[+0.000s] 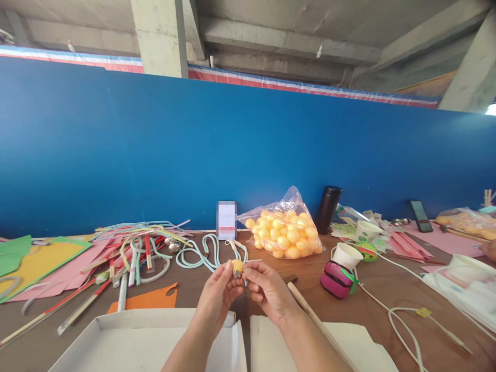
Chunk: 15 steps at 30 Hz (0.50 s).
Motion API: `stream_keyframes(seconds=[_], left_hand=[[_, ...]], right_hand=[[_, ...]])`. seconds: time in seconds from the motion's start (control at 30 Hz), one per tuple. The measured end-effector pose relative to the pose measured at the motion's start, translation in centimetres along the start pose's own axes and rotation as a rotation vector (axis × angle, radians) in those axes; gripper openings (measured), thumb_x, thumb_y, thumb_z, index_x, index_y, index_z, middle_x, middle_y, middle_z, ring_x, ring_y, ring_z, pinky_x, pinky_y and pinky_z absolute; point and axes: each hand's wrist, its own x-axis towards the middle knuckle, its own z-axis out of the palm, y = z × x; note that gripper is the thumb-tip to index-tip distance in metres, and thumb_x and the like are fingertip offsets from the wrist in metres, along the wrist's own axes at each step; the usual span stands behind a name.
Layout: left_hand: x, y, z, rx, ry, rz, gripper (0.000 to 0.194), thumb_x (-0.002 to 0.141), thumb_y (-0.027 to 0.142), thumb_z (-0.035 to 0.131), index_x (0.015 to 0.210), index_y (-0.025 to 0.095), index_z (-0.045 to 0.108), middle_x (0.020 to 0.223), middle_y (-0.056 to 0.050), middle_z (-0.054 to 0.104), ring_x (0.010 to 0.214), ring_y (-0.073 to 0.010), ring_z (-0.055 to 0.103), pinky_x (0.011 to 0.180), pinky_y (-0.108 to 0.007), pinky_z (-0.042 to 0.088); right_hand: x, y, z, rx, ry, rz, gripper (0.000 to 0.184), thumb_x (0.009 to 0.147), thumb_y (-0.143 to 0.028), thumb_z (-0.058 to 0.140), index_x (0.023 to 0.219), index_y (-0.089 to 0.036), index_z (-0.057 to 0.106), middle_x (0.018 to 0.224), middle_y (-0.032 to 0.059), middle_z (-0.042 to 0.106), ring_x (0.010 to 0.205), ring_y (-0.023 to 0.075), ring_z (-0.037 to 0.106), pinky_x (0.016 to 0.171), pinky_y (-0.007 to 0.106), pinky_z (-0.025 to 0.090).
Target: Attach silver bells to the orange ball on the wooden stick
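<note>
Pinched in my left hand [219, 287] is a small orange-yellow ball [237, 267] with a grey, dark patch on its lower side. My right hand [265, 289] meets it from the other side, its thumb and forefinger pressed together at the ball's right edge. Something thin and pale shows at those fingertips, too small to name. Behind both hands stands a clear plastic bag [287, 235] full of similar orange balls. A propped-up phone [227, 220] and looped pale-blue cords [197, 253] are just beyond my left hand.
White open box [124, 341] and pale board [356, 341] lie in front. Sticks, strips and coloured paper [50, 253] crowd the left. Rightward are a black bottle [328, 209], paper cup [347, 255], magenta pouch [336, 279] and white cable [403, 325]. A blue partition [248, 150] stands behind.
</note>
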Motion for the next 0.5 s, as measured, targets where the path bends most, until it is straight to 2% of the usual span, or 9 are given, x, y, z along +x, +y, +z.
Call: stream_keyframes(seconds=[0.5], left_hand=[[-0.2,0.19,0.59,0.066,0.036,0.018,0.026,0.073,0.037,0.068,0.083,0.014,0.06,0.072,-0.003,0.062,0.06,-0.0078,0.058,0.053,-0.017,0.05]], right_hand=[[0.35,0.37,-0.5,0.068,-0.025,0.058,0.022,0.064,-0.023,0.079,0.078,-0.014,0.065,0.062,-0.0034,0.054,0.044,0.0007,0.032,0.037,0.011,0.019]])
